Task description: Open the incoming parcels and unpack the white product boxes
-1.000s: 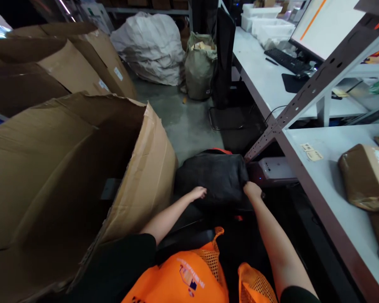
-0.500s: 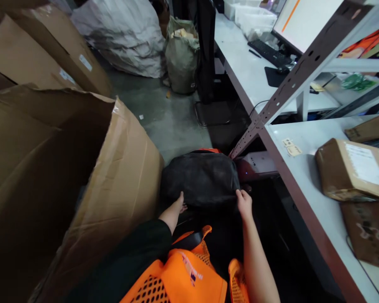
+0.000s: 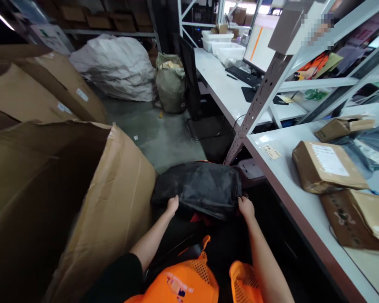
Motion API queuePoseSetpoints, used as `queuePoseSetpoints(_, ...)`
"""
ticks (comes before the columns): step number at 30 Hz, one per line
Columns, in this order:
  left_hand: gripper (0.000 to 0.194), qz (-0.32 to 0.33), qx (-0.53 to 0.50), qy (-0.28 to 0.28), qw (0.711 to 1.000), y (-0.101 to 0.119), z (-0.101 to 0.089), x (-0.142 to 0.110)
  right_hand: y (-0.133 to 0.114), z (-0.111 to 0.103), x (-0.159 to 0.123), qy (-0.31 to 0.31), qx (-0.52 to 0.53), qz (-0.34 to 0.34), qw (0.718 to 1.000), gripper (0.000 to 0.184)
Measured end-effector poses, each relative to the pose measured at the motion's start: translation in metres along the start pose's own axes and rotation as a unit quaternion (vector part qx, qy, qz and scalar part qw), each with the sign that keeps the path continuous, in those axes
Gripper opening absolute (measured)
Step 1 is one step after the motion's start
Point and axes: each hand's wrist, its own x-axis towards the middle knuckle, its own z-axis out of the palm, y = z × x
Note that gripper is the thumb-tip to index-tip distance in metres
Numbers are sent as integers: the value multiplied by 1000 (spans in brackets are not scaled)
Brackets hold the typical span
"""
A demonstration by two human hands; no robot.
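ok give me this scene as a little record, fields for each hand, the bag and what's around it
left hand: closed on the near edge of the black bag, left of its middle
right hand: closed at its near right corner
black bag: low, between carton and bench
left side: large open carton
right side: white bench with brown parcel
beyond: green sack, white bundle
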Motion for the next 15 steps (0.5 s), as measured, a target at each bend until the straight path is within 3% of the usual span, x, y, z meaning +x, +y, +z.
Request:
queuePoseSetpoints(4, 37, 78, -24, 36, 996, 69, -8, 13, -18, -10, 17, 10, 29, -3, 1000, 31)
queuePoseSetpoints(7, 41, 141, -44, 65, 987, 111, -26, 11, -21, -33, 6, 73, 93, -25, 993, 41)
queuePoseSetpoints(11, 51, 179, -74, 106, 975, 127, -68, -2, -18, -68, -24, 184, 192, -58, 962, 54)
queuePoseSetpoints(15, 31, 177, -112, 119, 971, 129, -99, -12, -56, -80, -17, 179, 254, -107, 944, 55)
